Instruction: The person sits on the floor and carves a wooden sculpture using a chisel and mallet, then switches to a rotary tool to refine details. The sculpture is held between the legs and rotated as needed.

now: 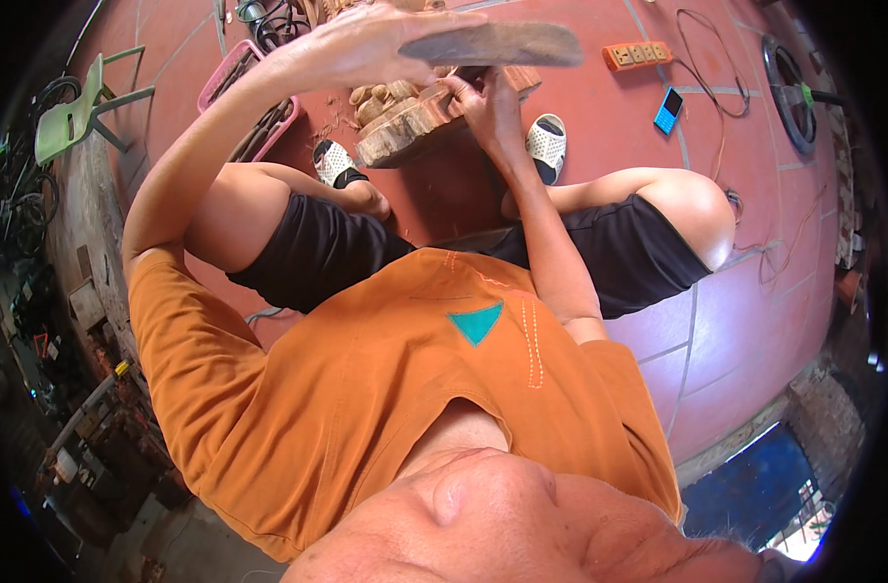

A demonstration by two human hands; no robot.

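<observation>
My left hand (361, 44) is closed round the end of a long, flat, brown wooden club (507, 45) with a rounded tip. The club is slightly blurred and lies crosswise above my right hand. A thick block of carved wood (400, 136) sits on the floor between my feet, with rounded relief on its top and a rough, pale side. At the block's right part, my right hand (493, 109) is closed on a dark-ended carving tool (470, 73). Most of that tool is hidden by the fingers and the club.
A pink basket (290, 119) of long tools stands left of the block, near wood chips. Farther left is a green chair (70, 126). To the right lie an orange power strip (636, 55) with its cable, a blue phone (668, 111) and a dark wheel-like ring (789, 92).
</observation>
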